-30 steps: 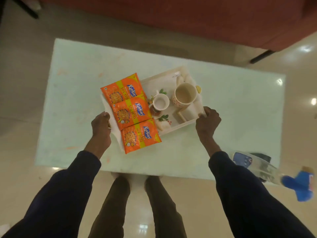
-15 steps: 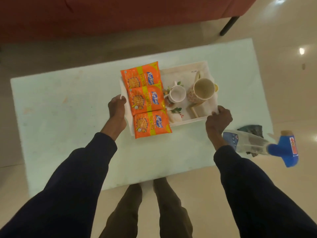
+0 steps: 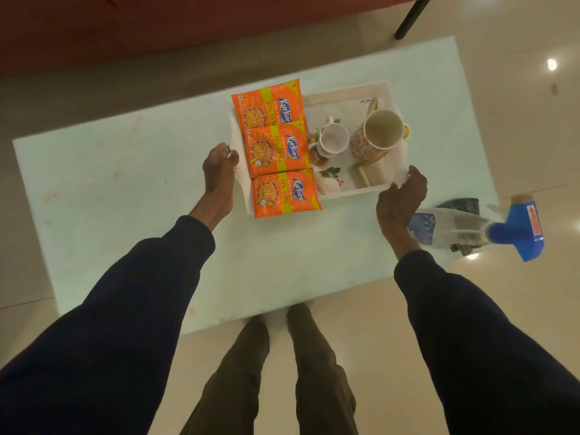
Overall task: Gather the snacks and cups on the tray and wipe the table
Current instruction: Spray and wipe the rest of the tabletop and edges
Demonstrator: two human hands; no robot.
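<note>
A white tray point(image 3: 345, 91) rests on the pale green table point(image 3: 125, 189). Three orange snack packets point(image 3: 277, 149) lie in a column on the tray's left half, the nearest one point(image 3: 285, 196) overhanging the front rim. A small white cup point(image 3: 334, 139) and a tall patterned mug point(image 3: 381, 130) stand upright on its right half. My left hand point(image 3: 219, 171) grips the tray's left rim. My right hand point(image 3: 401, 199) is at the near right corner, its fingers loosened and spread, only the fingertips touching the rim.
A clear spray bottle with a blue trigger head point(image 3: 470, 227) lies at the table's right end, over a dark cloth point(image 3: 461, 204). A red sofa point(image 3: 157, 26) runs along the far side, one of its black legs point(image 3: 408, 17) at the right. My legs stand at the near table edge.
The tray has shifted toward the table's right end with both hands on it. My right hand has since loosened its grip on the corner. My left hand still holds the rim.
</note>
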